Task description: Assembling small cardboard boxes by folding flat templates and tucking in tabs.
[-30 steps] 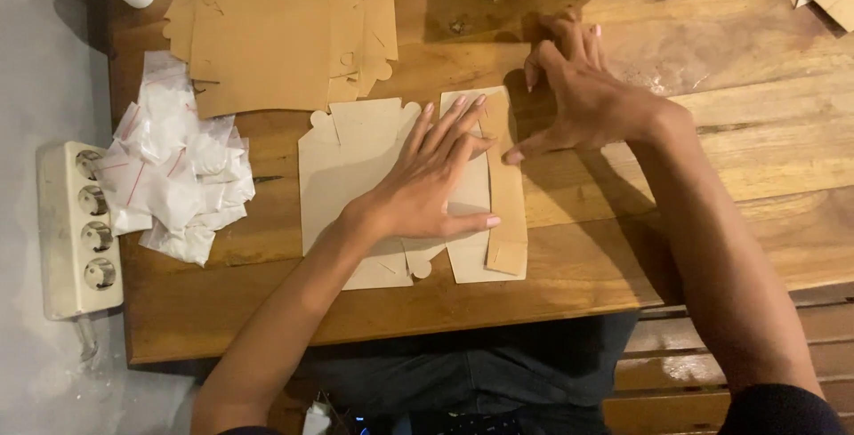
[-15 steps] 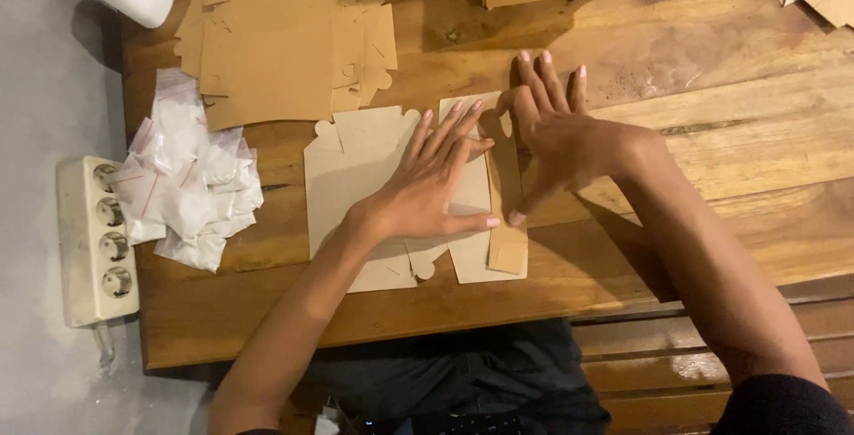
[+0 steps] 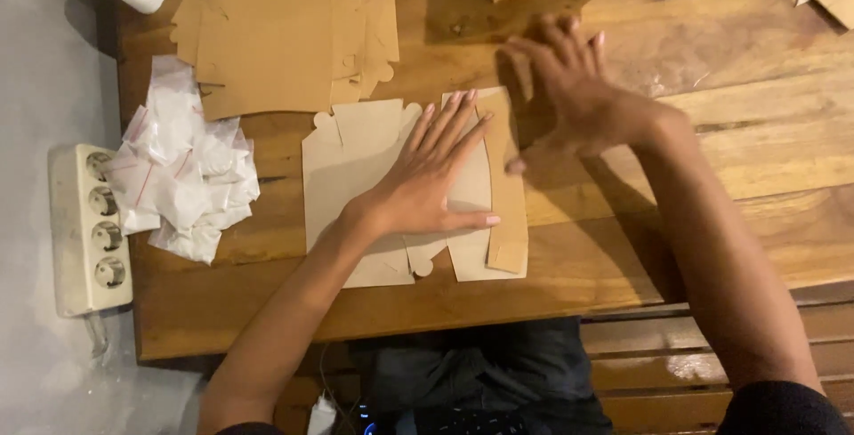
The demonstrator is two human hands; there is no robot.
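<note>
The right hand [image 3: 578, 97] is motion-blurred, so whether it touches anything cannot be told, and the left hand [image 3: 431, 181] covers the middle of the flat cardboard box blank [image 3: 356, 168]. The blank is pale brown, with tabbed edges and a narrow side flap [image 3: 507, 195] folded along its right edge. It lies near the front edge of the wooden bench [image 3: 712, 177], pinned under the flat, spread-fingered left hand, while the right hand hovers open just beyond the flap's far end.
</note>
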